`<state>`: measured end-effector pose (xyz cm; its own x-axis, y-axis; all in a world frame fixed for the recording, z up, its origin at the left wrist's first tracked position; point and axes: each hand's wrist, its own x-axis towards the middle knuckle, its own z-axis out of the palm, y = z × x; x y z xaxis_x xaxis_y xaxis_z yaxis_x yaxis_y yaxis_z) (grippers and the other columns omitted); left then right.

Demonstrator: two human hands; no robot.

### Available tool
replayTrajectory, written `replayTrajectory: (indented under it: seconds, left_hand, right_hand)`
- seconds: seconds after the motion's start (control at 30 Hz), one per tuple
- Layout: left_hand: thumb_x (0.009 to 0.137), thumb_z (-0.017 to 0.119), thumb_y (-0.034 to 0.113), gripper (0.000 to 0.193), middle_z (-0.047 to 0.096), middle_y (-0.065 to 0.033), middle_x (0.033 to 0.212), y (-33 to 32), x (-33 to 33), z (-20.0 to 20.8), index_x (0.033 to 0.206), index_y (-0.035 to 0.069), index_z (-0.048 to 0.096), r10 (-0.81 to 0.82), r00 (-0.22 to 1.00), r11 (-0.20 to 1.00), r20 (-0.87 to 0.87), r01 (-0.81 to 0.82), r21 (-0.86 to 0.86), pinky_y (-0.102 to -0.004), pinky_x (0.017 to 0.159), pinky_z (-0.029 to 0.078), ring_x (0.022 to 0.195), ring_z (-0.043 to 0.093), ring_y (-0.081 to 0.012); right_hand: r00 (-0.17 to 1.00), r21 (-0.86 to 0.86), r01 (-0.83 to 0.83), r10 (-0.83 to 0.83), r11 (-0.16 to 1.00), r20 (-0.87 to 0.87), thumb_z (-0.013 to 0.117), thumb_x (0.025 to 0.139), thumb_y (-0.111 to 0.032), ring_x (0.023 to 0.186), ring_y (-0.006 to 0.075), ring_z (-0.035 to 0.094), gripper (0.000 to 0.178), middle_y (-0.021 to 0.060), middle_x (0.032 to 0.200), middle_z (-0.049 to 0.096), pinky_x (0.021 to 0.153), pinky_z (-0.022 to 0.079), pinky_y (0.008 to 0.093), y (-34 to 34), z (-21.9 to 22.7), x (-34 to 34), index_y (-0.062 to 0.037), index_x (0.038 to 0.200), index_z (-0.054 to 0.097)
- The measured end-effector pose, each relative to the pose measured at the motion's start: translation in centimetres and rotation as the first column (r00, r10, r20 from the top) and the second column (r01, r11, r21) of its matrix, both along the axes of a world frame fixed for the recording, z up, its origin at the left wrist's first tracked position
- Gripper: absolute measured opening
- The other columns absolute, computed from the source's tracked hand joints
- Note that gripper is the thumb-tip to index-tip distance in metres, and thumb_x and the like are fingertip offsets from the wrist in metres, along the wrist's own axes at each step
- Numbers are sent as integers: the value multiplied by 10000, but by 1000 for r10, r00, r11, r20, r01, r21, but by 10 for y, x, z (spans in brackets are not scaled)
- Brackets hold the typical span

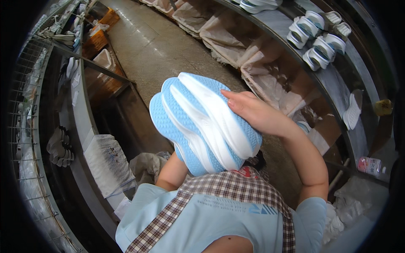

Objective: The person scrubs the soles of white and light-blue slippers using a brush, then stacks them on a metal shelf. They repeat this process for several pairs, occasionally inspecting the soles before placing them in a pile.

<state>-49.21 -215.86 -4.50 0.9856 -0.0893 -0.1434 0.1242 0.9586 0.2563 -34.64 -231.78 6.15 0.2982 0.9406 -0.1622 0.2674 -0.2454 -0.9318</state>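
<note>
Fingers [238, 100] of my right hand [263, 114] lie pressed close together, pinching the edge of a stack of shoe soles [202, 122] between one and two o'clock; my left hand is hidden behind it, so I cannot tell how those fingers lie. Largest around me is the brownish floor [152, 46], toward eleven o'clock, then the curved grey shelf [333, 88], toward two. Next comes the stack, at the dial's centre, held just before my chest: pale blue faces with a fine textured pattern, white sidewalls rippling in smooth waves, one sole overlapping the next. Its long axis runs from eleven o'clock to five, rounded ends pointing toward eleven; I cannot tell toe from heel. Smaller is the clear bottle [368, 164], between three and four o'clock.
</note>
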Motion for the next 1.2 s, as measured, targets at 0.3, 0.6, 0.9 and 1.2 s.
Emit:
replayTrajectory:
  seconds: [0.3, 0.6, 0.9, 1.2]
  left_hand:
    - [856, 602, 233, 583, 474, -205, 1306, -13, -21, -2, 1320, -58, 400, 140, 990, 990, 13, -140, 21, -374, 947, 478, 1185, 500, -278]
    - [860, 599, 262, 604, 461, -213, 1308, -31, -43, -7, 1327, -55, 384, 330, 944, 944, 10, -330, -1, -383, 940, 488, 1188, 494, -292]
    - [864, 597, 291, 625, 449, -221, 1311, -4, -81, -14, 1334, -52, 368, 514, 858, 856, -28, -514, -52, -391, 932, 498, 1191, 487, -306]
    - [867, 594, 320, 648, 437, -229, 1314, 80, -88, -14, 1341, -49, 353, 611, 790, 788, -47, -613, -64, -400, 924, 508, 1193, 480, -321]
  right_hand:
    - [938, 57, -115, 89, 992, 336, 686, 707, -561, 1223, 483, 371, 936, 332, 1361, 317, 990, 360, 509, -12, 47, -33, 12, 1365, 347]
    - [916, 127, -317, 268, 940, 298, 698, 695, -443, 1220, 461, 378, 897, 323, 1366, 313, 977, 381, 493, -8, 48, -35, 24, 1369, 335]
    - [440, 215, 116, 144, 970, -886, 630, 648, -359, 1101, 307, 572, 926, 232, 1269, 496, 931, 485, 375, 39, -13, -1, 24, 1411, 272]
    - [483, 106, -45, 114, 993, -868, 592, 649, -195, 1242, 283, 430, 830, 200, 1346, 409, 1046, 362, 371, 132, -60, -14, 19, 1395, 298]
